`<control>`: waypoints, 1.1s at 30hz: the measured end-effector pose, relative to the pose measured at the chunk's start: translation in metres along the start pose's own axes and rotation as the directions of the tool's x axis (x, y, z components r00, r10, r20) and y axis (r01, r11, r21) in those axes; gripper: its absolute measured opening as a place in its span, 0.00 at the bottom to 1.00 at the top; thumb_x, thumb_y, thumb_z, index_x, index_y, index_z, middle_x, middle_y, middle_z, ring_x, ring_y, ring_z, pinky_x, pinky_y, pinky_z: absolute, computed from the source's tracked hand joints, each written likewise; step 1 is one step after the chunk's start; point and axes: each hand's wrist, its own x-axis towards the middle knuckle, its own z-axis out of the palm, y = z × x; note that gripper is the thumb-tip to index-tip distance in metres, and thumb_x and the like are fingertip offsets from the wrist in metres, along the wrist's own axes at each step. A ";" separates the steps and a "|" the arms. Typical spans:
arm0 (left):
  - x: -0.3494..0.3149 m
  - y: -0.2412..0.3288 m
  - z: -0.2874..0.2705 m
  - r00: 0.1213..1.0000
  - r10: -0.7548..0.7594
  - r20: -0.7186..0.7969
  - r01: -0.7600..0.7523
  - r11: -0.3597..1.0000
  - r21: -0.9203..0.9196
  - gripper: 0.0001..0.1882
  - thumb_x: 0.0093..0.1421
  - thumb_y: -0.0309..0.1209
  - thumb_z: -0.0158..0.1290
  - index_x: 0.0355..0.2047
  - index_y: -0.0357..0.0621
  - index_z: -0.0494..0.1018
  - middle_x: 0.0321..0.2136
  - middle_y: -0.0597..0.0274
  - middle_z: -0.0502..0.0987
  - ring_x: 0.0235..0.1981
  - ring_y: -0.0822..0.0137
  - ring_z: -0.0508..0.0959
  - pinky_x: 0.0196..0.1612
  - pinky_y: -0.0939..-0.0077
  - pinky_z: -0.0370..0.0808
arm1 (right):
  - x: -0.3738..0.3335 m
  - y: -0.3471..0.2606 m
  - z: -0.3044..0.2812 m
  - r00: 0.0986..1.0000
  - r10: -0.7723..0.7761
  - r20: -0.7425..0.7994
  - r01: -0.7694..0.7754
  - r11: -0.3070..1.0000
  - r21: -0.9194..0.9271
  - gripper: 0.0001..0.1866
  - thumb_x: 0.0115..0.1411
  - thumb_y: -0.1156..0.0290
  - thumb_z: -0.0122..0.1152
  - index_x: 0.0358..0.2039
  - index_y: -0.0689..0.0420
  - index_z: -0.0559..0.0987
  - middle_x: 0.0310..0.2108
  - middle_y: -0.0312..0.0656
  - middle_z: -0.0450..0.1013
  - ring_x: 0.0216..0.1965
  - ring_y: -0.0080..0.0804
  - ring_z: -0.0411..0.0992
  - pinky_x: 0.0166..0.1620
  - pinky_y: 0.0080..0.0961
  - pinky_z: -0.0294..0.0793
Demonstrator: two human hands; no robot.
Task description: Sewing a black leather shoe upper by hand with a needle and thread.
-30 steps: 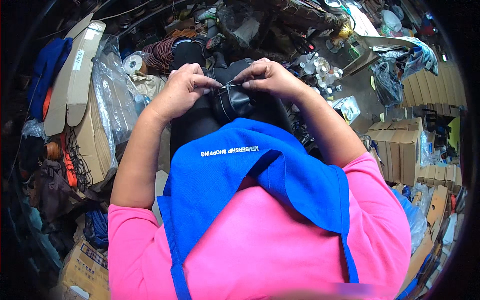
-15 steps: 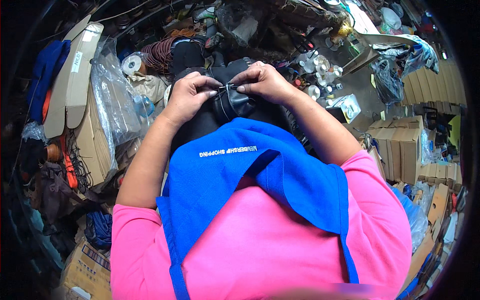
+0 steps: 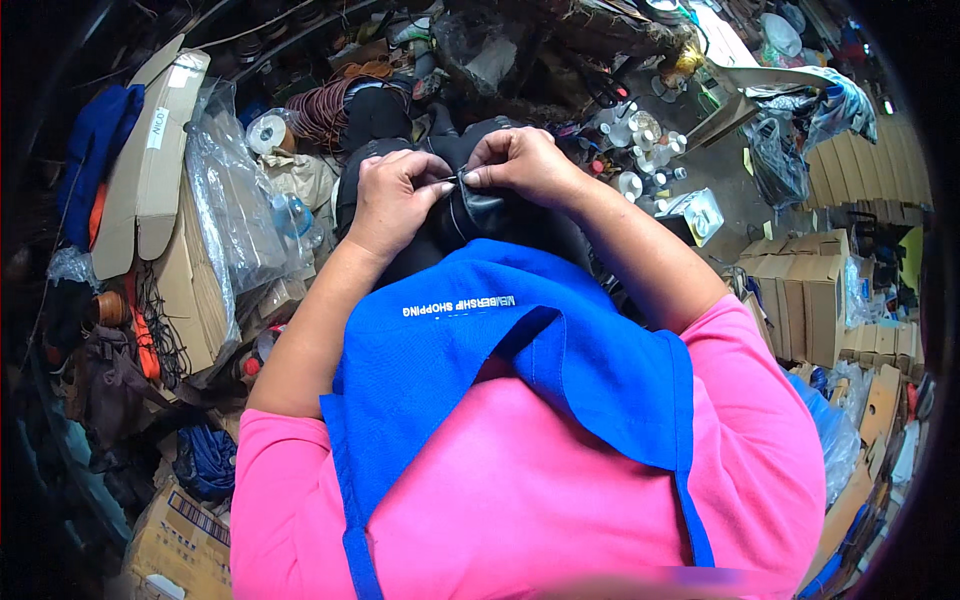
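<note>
My left hand and right hand have crept closer together – both now pinching the black bag at one spot – fine work underway.

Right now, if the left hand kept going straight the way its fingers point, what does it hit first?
Probably the right hand: the left hand points right across the black fabric item, fingertips almost meeting over a thin needle-like piece. Depth is unclear.

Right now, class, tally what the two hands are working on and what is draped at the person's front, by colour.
Black items pinched by left hand and right hand: 1, the black leather piece
Blue: 1, the blue cloth apron
Total: 2
</note>
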 end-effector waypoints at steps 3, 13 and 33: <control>0.001 -0.002 0.002 0.999 0.045 -0.003 -0.045 0.997 0.062 0.06 0.44 0.25 0.62 0.25 0.42 0.78 0.23 0.60 0.77 0.24 0.65 0.78 0.31 0.72 0.72 | 0.001 -0.009 -0.004 1.000 -0.008 -0.013 0.004 0.971 -0.240 0.09 0.51 0.65 0.70 0.30 0.55 0.82 0.26 0.31 0.78 0.29 0.16 0.72 0.36 0.18 0.70; -0.016 -0.009 -0.027 0.999 -0.033 0.006 0.033 0.999 -0.012 0.03 0.48 0.22 0.59 0.24 0.40 0.77 0.22 0.64 0.72 0.31 0.66 0.70 0.40 0.72 0.64 | -0.002 0.003 -0.032 0.990 0.032 0.136 -0.057 0.981 0.186 0.09 0.54 0.70 0.66 0.24 0.60 0.75 0.26 0.31 0.72 0.32 0.18 0.68 0.39 0.19 0.67; -0.010 0.036 -0.030 0.926 0.139 0.352 -0.338 0.724 0.602 0.03 0.55 0.25 0.47 0.30 0.49 0.68 0.26 0.61 0.74 0.34 0.56 0.74 0.38 0.60 0.61 | -0.010 -0.052 -0.005 0.900 -0.165 0.403 0.436 0.338 -0.834 0.06 0.53 0.68 0.53 0.31 0.48 0.77 0.22 0.37 0.73 0.35 0.36 0.74 0.51 0.41 0.62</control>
